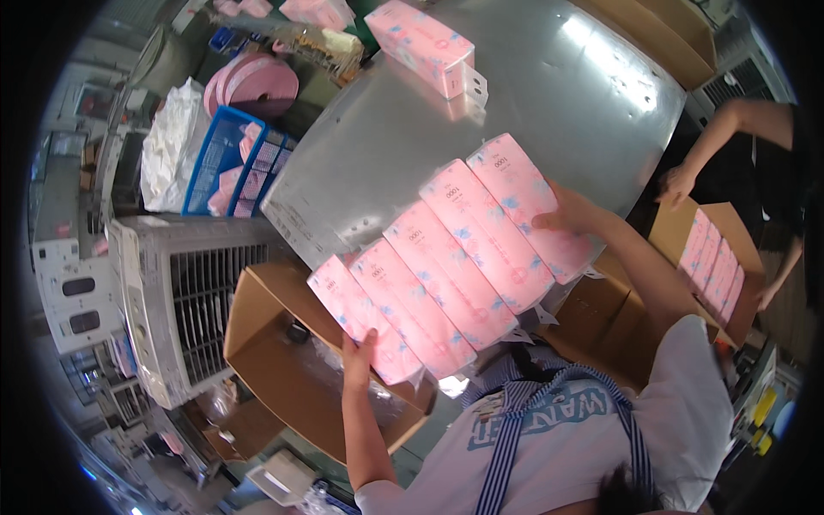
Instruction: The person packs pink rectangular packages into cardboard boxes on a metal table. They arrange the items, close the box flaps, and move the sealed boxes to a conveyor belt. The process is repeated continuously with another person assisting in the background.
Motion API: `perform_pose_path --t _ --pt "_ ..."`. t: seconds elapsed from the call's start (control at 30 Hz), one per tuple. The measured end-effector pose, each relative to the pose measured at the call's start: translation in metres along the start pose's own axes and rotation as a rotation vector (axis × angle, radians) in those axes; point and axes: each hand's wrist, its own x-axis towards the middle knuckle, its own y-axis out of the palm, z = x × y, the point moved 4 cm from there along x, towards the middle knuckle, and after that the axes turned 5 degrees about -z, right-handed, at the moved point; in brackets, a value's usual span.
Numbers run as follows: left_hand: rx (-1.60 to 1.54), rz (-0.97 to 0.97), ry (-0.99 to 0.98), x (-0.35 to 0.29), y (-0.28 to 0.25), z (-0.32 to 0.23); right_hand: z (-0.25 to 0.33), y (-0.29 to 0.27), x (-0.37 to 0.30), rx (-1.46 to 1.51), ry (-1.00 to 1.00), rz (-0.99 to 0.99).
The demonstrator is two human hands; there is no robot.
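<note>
Several pink tissue packs (451,273) with blue floral prints stand side by side in a slanting row over the near edge of the metal table. My left hand (359,356) presses against the left end of the row, its thumb on the leftmost pack (365,318). At the other end, my right hand (566,213) grips the rightmost pack (534,206). The row is squeezed between both hands. White tabs stick out at the packs' near ends. How far the packs rest on the table, I cannot tell.
One more tissue pack (421,47) lies on the metal table (343,163). Open cardboard boxes stand at left (283,360) and right (601,318). A co-worker's hands (678,184) hold a filled carton (747,257). A blue basket (225,163) and pink rolls (257,84) are at far left.
</note>
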Motion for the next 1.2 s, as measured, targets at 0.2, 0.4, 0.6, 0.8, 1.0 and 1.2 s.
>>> perform_pose_path --t 0.2,0.4,0.6,0.8,1.0,1.2 --pt "-0.267 0.256 -0.222 0.035 -0.007 0.050 -0.061 -0.003 -0.012 0.341 0.183 0.048" --pt "-0.337 0.514 -0.220 0.051 0.009 0.033 -0.058 -0.005 -0.019 0.578 -0.047 0.026" --pt "-0.182 0.560 -0.172 0.037 0.025 -0.035 -0.051 -0.019 -0.116 0.440 0.295 0.053" --pt "0.007 0.917 -0.525 -0.031 0.122 -0.092 -0.148 -0.059 -0.318 0.639 0.599 0.068" --pt "0.340 1.365 -0.533 -0.093 0.321 -0.032 -0.310 -0.030 -0.513 0.699 0.416 -0.287" --pt "1.113 1.072 -0.352 -0.113 0.465 0.092 -0.406 0.008 -0.433 -1.094 0.739 0.083"
